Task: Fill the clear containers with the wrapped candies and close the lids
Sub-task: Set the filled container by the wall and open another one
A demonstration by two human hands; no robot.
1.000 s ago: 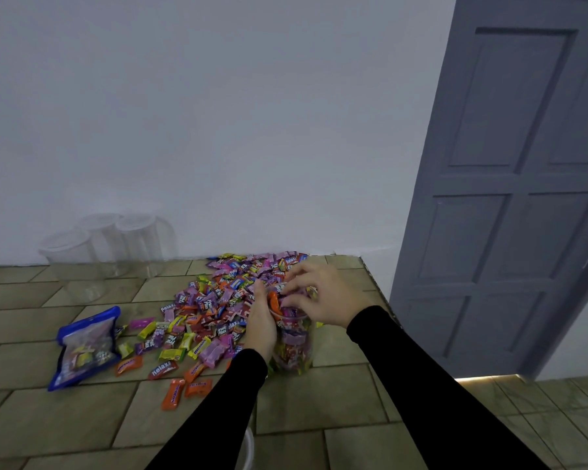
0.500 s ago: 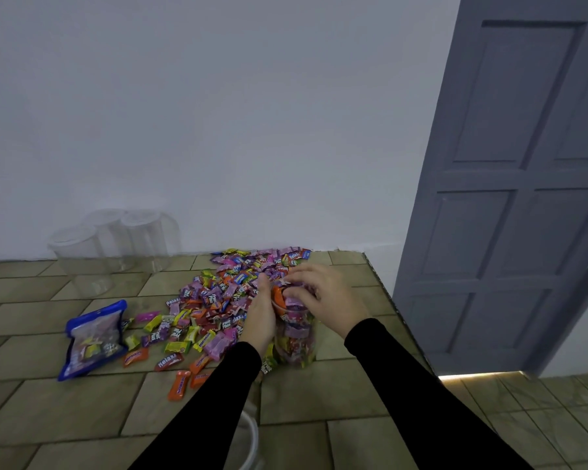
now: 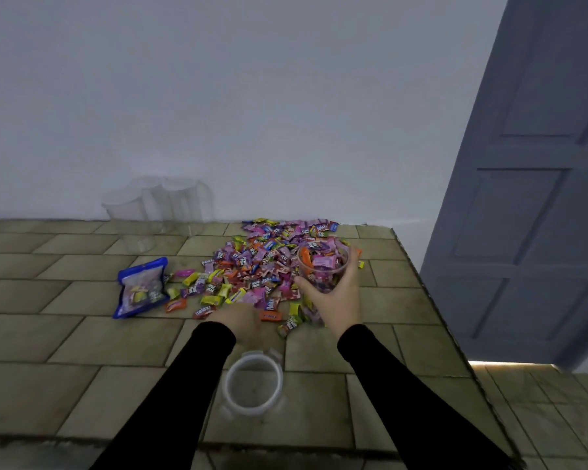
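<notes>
1. Lying at the far left of the tiled counter [image 3: 82, 334], a blue candy bag [image 3: 142, 287] rests flat beside the spill of sweets.
2. Behind it, against the white wall [image 3: 252, 96], a group of empty clear containers [image 3: 157, 212] stands upright, well apart from both hands.
3. Wrapped candies [image 3: 252, 266] spread in a loose pile across the middle of the counter, reaching back to the wall.
4. Left hand [image 3: 240, 322] extends forward on a black sleeve [image 3: 170, 395], palm down at the near edge of the pile; it is blurred, so whether its grip is spread or pinching a candy cannot be told.
5. Just nearer than that hand, a clear round lid [image 3: 253, 383] with side clips lies flat on the counter, between the two forearms and off any container.
6. Right hand [image 3: 336, 296] reaches forward, wrist straight, with the thumb on the left of the filled container [image 3: 322, 266] and the fingers [image 3: 353, 262] curled round its right side; this grip wraps the container's wall below the rim.
7. That container stands at the right edge of the pile, open-topped and packed with candies up to its rim, possibly a little above it.
8. Farthest right, past the counter's edge, a grey panelled door [image 3: 530, 198] rises above the tiled floor [image 3: 540, 401].
</notes>
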